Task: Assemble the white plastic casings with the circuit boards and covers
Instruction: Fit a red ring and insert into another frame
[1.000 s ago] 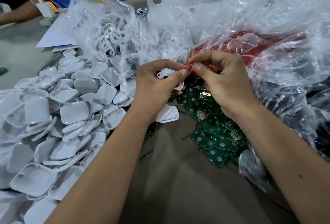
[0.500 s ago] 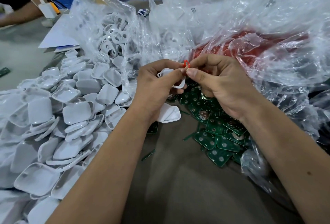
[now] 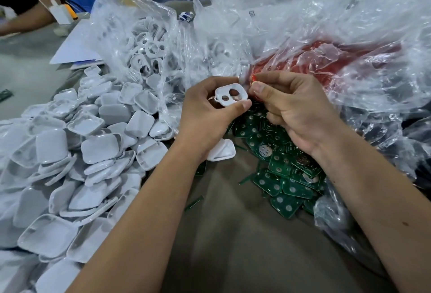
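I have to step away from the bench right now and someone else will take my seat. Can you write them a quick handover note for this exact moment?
Left hand: grip shut on a white two-hole casing, held up over the table.
Right hand: pinching a small red part right beside the casing.
Supplies: white covers piled on the left, green circuit boards under the right hand, more casings in the clear bag behind.
Done: casing and red part picked up.
Left: the casing in hand shows no board or cover yet.

A heap of casings (image 3: 77, 152) covers the table's (image 3: 233, 234) left side; circuit boards (image 3: 286, 176) lie right of it, with bags (image 3: 303, 36) along the far edge.
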Available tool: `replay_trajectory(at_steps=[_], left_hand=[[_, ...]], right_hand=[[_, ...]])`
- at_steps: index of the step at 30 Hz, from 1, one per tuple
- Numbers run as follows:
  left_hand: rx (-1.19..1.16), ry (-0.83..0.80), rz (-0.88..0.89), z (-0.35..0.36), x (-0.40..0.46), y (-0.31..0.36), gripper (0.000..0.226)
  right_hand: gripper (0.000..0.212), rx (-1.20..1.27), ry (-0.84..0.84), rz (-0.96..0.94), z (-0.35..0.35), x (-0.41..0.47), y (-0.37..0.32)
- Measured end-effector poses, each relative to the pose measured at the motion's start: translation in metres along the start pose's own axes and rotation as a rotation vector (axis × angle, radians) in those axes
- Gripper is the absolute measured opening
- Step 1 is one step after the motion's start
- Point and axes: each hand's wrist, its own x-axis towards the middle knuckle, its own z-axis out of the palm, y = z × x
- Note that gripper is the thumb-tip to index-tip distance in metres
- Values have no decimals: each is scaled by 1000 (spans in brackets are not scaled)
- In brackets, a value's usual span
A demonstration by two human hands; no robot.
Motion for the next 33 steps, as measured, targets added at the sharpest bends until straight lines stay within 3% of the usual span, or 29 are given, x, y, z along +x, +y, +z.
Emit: replay_trajectory(at_steps=[2,6,11,19,26,33], left_hand=[[23,16,21,2,-1,2,17],[-28,44,-28,5,-2,4,36],[-294,65,-254,2,1,9,25],[-661,115,-344,7,2,17,23],[-521,106,-314,24,-5,17,38],[-379,81,-213,31,-9,14,46]], right_hand=[[14,-17,11,-12,0,1,2],[23,-77,38,-70,1,0,2],[22,-349,77,-240,3,-1,3],[22,-567,106,-392,8,-4,0],[25,-804,88,-536,15,-8,0],[25,-783,90,-505,12,-5,3]])
